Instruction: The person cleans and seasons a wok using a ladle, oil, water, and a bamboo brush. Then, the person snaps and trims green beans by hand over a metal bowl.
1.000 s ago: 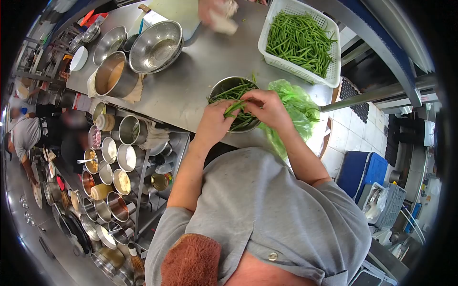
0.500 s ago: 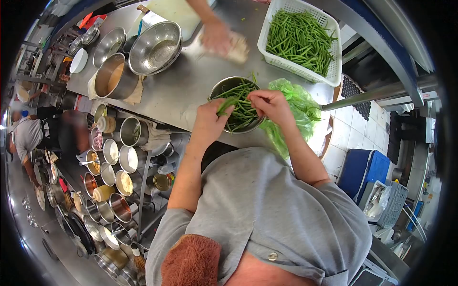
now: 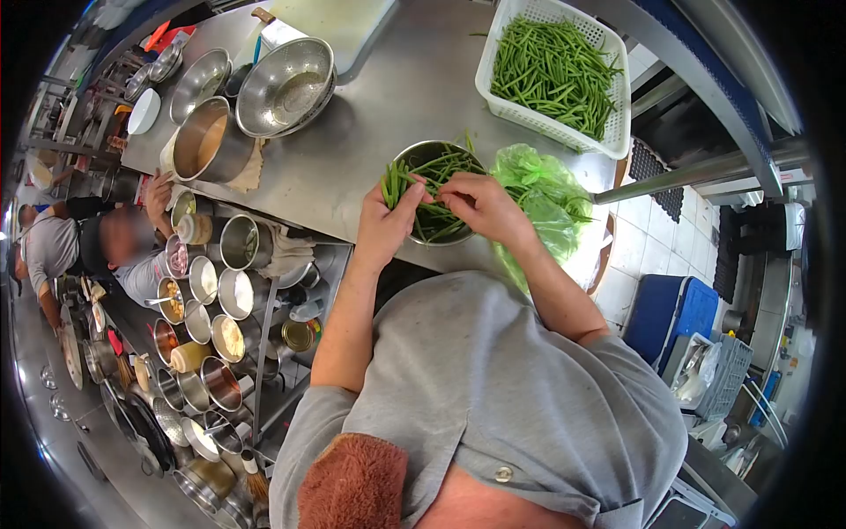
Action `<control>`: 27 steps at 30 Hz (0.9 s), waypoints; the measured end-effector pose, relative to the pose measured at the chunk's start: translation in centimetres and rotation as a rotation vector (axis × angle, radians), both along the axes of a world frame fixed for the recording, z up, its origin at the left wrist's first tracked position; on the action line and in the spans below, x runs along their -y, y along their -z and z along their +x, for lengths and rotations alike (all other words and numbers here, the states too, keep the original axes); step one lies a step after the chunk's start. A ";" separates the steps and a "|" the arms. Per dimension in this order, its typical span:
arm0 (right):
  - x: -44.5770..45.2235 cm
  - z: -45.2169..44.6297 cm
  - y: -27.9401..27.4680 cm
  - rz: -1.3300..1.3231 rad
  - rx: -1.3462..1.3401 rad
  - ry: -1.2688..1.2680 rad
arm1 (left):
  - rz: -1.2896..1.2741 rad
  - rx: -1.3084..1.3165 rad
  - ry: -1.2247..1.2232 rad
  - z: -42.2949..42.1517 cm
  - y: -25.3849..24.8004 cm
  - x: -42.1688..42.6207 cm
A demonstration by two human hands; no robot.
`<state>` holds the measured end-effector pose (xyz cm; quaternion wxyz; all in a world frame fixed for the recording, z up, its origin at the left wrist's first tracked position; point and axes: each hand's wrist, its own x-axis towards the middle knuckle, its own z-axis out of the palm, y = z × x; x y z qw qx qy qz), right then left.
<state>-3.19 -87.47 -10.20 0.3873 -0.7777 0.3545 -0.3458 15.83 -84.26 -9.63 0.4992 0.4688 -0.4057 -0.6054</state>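
Observation:
My left hand (image 3: 385, 222) is closed round a small bunch of green beans (image 3: 396, 183) at the left rim of a metal bowl (image 3: 405, 159). More green beans (image 3: 443, 220) lie inside this bowl. Over its right side is my right hand (image 3: 480, 204), its thumb and fingers pinched together; whatever is between them is too small to name. A green plastic bag (image 3: 555, 198) with some beans showing lies just right of the bowl. Beyond it, a white perforated basket (image 3: 551, 132) holds a large heap of green beans (image 3: 553, 79).
Colanders (image 3: 286, 86), a pot (image 3: 210, 139), a knife (image 3: 275, 26) and a cutting board (image 3: 339, 22) occupy the counter's far left. Ingredient containers (image 3: 236, 294) stand at lower left, with a person (image 3: 132, 251) beside them. A metal post (image 3: 696, 178) is at right.
The other person's hand and the cloth wiping the counter have left the far side. At left, a person now leans toward the containers. My left hand's bunch of beans has shifted slightly left.

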 end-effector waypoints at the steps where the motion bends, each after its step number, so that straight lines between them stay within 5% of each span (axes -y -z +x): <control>1: 0.0 0.0 0.0 0.063 0.035 0.015 | -0.004 -0.020 0.006 0.1 -0.1 0.0; 8: -0.1 1.1 0.0 0.295 0.315 0.151 | -0.055 -0.217 -0.089 -0.2 -0.7 -0.3; 10: 0.8 0.6 0.9 0.734 0.896 0.004 | -0.019 -0.361 -0.231 -0.4 -0.8 -0.5; 11: 1.2 0.3 0.8 0.737 0.894 0.002 | -0.018 -0.361 -0.235 0.3 -0.6 -0.4; 15: 2.0 0.4 0.2 0.483 0.597 0.129 | -0.048 -0.381 -0.268 3.2 -0.8 -0.2; 17: 1.8 1.6 0.2 -0.006 0.104 0.104 | 0.010 -0.379 -0.261 3.0 -1.3 -0.3; 22: 0.8 3.9 2.2 -0.175 -0.399 0.009 | 0.048 -0.393 -0.168 2.5 -0.4 -0.4; 27: 1.6 3.7 2.9 -0.164 -0.509 -0.001 | 0.055 -0.190 -0.129 3.3 -0.2 -0.5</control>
